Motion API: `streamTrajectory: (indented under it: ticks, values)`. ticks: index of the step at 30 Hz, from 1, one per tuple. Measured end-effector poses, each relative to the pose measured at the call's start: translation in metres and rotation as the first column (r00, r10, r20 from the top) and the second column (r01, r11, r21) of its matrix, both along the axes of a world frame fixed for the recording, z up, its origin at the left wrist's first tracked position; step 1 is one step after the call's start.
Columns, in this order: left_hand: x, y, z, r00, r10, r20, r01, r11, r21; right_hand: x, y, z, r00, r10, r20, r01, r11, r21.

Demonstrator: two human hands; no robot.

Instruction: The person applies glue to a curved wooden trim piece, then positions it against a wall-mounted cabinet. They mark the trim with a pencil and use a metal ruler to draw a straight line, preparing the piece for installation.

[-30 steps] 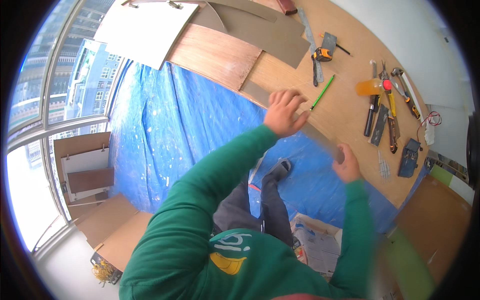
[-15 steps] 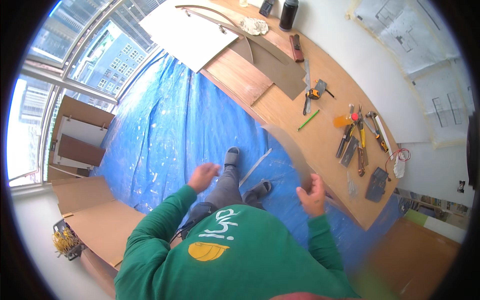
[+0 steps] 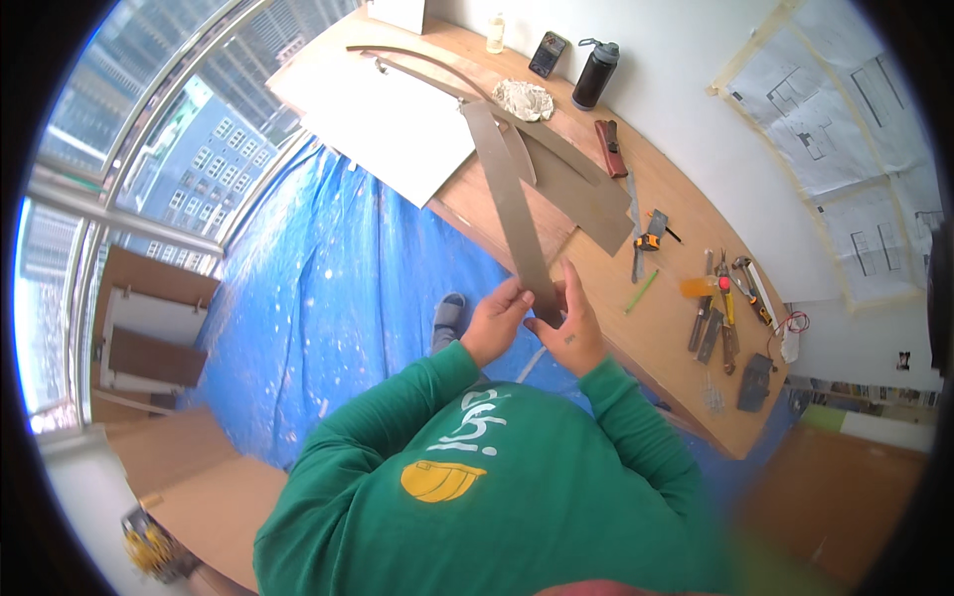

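Observation:
A long, narrow grey-brown strip of sheet material (image 3: 512, 209) stretches away from me over the workbench edge. My left hand (image 3: 500, 323) pinches its near end from the left side. My right hand (image 3: 573, 328) is closed round the same end from the right, thumb against the strip. The strip's far tip overlaps a white panel (image 3: 388, 124) and lies above larger grey-brown sheet pieces (image 3: 576, 189) on the bench. What kind of laminate or veneer it is, I cannot tell.
The wooden workbench (image 3: 686, 382) runs along the right. On it are a hand plane (image 3: 610, 149), a tape measure (image 3: 648, 241), a green pencil (image 3: 641, 293), a black bottle (image 3: 596, 74) and a hammer (image 3: 752, 278). Blue sheeting (image 3: 298, 298) covers the floor. Cardboard (image 3: 199, 457) stands at left.
My left hand has come across from the left and taken hold of the strip beside my right hand. The strip has swung up from the right and now points away from me over the bench.

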State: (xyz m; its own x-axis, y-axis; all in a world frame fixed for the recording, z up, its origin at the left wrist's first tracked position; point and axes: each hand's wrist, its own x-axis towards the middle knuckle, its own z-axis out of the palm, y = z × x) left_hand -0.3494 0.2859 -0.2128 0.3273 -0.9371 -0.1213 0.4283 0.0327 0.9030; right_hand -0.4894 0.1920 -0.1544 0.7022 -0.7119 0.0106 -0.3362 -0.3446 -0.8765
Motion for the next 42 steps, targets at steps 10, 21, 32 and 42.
streamTrajectory:
  ticks: [10,21,32,42]
  values:
    - [0.254,-0.018,-0.080,0.995,-0.048,0.091,0.011,0.928,0.372,-0.051,-0.002,-0.102,0.760,-0.471,-0.448,0.552,0.831,0.062]
    - [0.361,0.006,-0.178,0.910,-0.268,0.318,-0.010,0.750,0.662,-0.161,0.091,-0.167,0.466,-0.285,-0.838,0.663,0.739,0.118]
    - [0.372,-0.012,-0.189,0.872,-0.232,0.432,-0.146,0.718,0.680,-0.175,0.083,-0.170,0.429,-0.290,-0.856,0.674,0.734,0.089]
    - [0.380,-0.017,-0.223,0.773,-0.271,0.574,-0.248,0.703,0.666,-0.168,0.068,-0.173,0.511,-0.356,-0.782,0.729,0.662,0.175]
